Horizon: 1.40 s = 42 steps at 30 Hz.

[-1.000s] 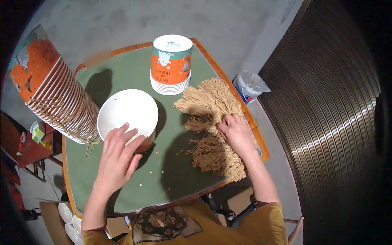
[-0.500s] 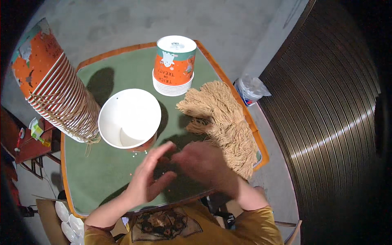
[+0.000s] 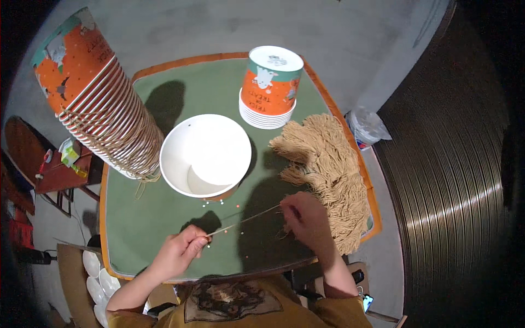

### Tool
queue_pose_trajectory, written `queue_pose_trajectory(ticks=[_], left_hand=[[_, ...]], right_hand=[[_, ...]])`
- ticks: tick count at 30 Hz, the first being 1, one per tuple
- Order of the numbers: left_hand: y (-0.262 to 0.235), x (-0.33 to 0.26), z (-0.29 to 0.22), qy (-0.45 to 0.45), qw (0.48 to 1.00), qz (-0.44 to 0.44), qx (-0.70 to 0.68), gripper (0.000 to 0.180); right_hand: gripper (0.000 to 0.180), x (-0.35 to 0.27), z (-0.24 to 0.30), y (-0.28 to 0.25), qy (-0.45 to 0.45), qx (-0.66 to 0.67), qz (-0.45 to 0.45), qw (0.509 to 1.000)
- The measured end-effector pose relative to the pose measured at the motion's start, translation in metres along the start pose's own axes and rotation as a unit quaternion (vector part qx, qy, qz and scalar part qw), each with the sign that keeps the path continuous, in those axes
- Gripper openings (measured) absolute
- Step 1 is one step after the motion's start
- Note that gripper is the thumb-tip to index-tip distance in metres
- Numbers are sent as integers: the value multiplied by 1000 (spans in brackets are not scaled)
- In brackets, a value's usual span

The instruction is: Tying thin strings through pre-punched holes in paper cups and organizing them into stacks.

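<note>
A thin tan string (image 3: 246,220) runs taut between my hands above the front of the green table. My left hand (image 3: 180,251) pinches its lower left end, and my right hand (image 3: 309,218), higher up and beside a heap of tan strings (image 3: 333,169), closes on the other end. Just beyond my hands stands a paper bucket (image 3: 175,164), mouth up, white inside, with a small hole near its rim. Left of it leans a tall stack of orange buckets (image 3: 82,71) with many strings draped along the rims.
A shorter stack of upturned buckets (image 3: 268,93) stands at the far right of the table (image 3: 208,90). Small white and orange paper dots lie before the open bucket. A plastic-lined pail (image 3: 369,126) and a ribbed shutter (image 3: 454,164) are to the right; a box of white pieces (image 3: 74,279) sits lower left.
My hands have moved apart, and a string is now stretched between them. Both have gone from open fingers to a closed grip. The whole view has shifted slightly.
</note>
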<state>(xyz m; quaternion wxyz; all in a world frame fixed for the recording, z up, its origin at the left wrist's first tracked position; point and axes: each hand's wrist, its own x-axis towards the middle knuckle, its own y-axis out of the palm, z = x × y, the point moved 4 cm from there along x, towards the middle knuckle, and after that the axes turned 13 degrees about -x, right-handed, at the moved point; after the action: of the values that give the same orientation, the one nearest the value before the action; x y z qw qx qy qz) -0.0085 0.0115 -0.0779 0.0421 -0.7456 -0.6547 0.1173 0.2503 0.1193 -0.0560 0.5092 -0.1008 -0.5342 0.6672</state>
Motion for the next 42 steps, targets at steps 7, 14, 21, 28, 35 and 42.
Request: queue_pose_trajectory(ticks=[7,14,21,28,35,42], left_hand=[[-5,5,-32,139,972,-50,183,18],[16,21,-76,307,896,-10,320,19],[15,23,-70,300,910,14,286,15],[8,29,-79,344,891,-26,294,17],[-8,61,-88,276,902,-67,326,30],[3,69,-88,250,928,-43,274,34]], right_hand=[[25,7,28,9,-55,-23,21,998],[20,0,74,56,85,388,222,890],[17,3,67,58,105,412,198,883],[11,8,65,53,120,396,146,899],[14,18,55,65,88,245,-59,964],[12,28,59,64,103,207,-78,970]])
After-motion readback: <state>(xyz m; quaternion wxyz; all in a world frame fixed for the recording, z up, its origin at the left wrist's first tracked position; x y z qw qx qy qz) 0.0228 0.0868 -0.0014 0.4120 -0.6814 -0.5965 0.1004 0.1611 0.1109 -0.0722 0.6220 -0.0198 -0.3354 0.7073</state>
